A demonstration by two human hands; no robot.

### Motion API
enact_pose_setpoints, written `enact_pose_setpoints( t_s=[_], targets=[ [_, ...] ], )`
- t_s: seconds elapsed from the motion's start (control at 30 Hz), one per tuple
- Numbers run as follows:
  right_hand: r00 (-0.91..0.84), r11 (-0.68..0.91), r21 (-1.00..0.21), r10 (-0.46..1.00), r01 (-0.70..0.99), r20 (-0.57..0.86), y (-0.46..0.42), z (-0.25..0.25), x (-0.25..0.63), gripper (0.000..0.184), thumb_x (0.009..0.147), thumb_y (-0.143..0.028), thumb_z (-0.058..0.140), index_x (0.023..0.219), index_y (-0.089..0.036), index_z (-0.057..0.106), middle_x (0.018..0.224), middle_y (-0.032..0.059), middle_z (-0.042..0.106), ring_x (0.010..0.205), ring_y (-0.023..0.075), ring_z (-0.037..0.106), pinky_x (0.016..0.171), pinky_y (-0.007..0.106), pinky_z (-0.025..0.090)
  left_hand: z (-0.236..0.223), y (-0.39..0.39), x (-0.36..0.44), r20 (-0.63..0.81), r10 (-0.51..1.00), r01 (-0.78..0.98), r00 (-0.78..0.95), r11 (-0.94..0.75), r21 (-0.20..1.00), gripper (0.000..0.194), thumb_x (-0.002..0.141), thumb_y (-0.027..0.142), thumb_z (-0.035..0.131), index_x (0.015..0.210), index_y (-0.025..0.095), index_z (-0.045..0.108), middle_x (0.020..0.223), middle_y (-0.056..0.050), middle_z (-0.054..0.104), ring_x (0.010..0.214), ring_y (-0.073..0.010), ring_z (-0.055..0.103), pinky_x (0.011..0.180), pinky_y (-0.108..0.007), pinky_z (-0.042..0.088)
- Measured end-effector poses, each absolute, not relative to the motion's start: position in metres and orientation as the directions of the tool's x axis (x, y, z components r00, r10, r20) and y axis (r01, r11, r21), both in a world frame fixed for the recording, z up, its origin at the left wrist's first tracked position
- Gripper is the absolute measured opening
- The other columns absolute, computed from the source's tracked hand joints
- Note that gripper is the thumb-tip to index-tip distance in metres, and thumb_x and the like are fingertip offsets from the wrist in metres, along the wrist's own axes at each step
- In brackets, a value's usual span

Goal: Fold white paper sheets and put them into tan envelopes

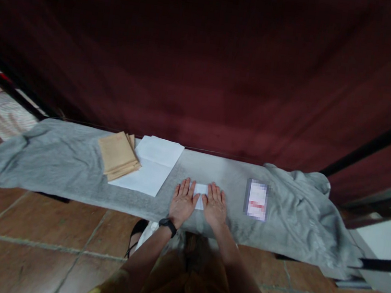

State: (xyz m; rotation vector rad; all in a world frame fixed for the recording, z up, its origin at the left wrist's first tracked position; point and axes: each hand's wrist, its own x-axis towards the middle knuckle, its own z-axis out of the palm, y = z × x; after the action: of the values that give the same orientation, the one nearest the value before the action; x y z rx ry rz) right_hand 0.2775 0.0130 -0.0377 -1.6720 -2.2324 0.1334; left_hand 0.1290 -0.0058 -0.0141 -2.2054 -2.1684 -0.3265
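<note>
A small folded piece of white paper (201, 189) lies on the grey cloth in front of me. My left hand (184, 202) rests flat over its left side, fingers stretched out and pointing away from me. Over the right side lies my right hand (215, 205), also flat with its fingers extended. The two thumbs come close together above the middle of the paper. Both palms hide its outer edges. Larger white sheets (156, 165) lie to the left of my hands, partly under a stack of brown envelopes (116, 151).
Grey cloth (214, 168) covers the long narrow surface and bunches up at both ends. A blurred-out rectangular item (257, 200) with a red mark lies to the right. A dark red curtain (203, 94) hangs behind. Black bars (381, 143) slant at the sides above a tiled floor (20, 257).
</note>
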Motion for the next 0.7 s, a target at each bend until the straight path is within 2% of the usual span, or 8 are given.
enact_pose_setpoints(
  t_s=[0.3,0.7],
  targets=[
    [-0.231,0.284,-0.245,0.947,0.927,0.224,0.006,-0.039,0.290,0.056,0.106,-0.035,0.031,0.155,-0.010,0.036,0.160,0.0127,0.036,0.148,0.0283,0.034,0.121,0.049,0.021,-0.015,-0.005,0.130,0.164,0.987,0.994,-0.004,-0.015,0.111,0.063,0.103,0.050,0.030,0.155,0.015,0.038,0.162,-0.015,0.034,0.151,-0.0281,0.030,0.123,-0.048,0.025],
    [-0.229,0.297,-0.193,0.923,0.935,0.311,-0.011,-0.039,0.304,0.054,0.106,-0.035,0.034,0.153,-0.009,0.040,0.156,0.0140,0.043,0.143,0.0294,0.041,0.119,0.049,0.026,-0.016,-0.005,0.129,0.164,0.986,0.995,-0.006,-0.010,0.098,0.062,0.103,0.048,0.031,0.155,0.015,0.038,0.162,-0.015,0.035,0.152,-0.0278,0.029,0.123,-0.048,0.023]
  ],
)
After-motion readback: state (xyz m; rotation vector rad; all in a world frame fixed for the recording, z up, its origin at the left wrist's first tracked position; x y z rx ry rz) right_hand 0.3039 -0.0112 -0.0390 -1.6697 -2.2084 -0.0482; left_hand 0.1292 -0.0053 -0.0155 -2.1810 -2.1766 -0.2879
